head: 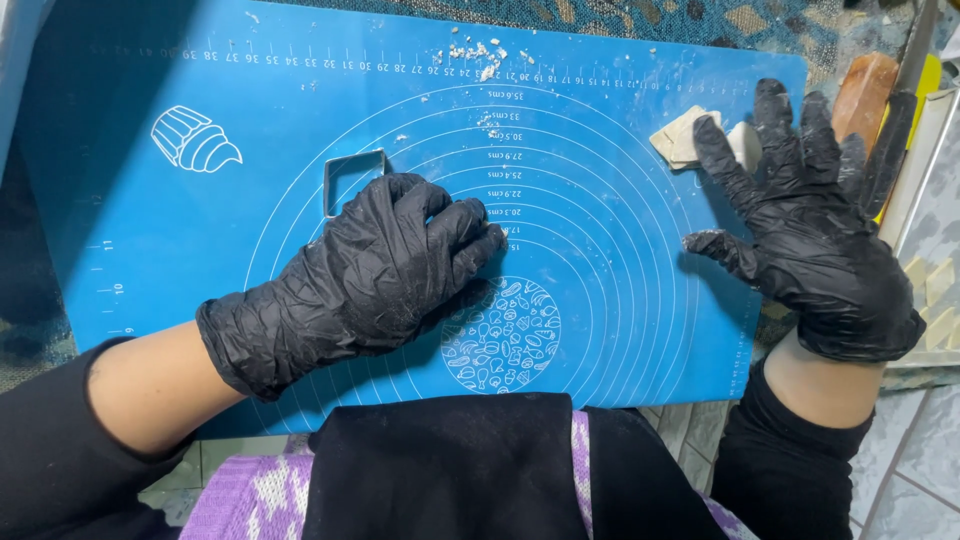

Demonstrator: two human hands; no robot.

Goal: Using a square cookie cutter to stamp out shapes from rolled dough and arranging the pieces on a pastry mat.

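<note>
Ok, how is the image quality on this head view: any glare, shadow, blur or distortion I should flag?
Head view: sharp overall, no motion blur on the left hand or right hand; soft sheen on the black gloves, none blown out; the blue silicone baking mat is evenly lit, darkening toward its upper left corner; a shadow lies under the left hand; the small metal cutter reads clearly; mat edges bow slightly, a wide-angle effect.

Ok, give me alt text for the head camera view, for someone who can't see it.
Two hands in black gloves rest on a blue baking mat printed with white rings: the left hand curled beside a metal cutter, the right hand spread flat at the mat's right edge, by pale dough pieces. Dough crumbs lie near the far edge.
</note>
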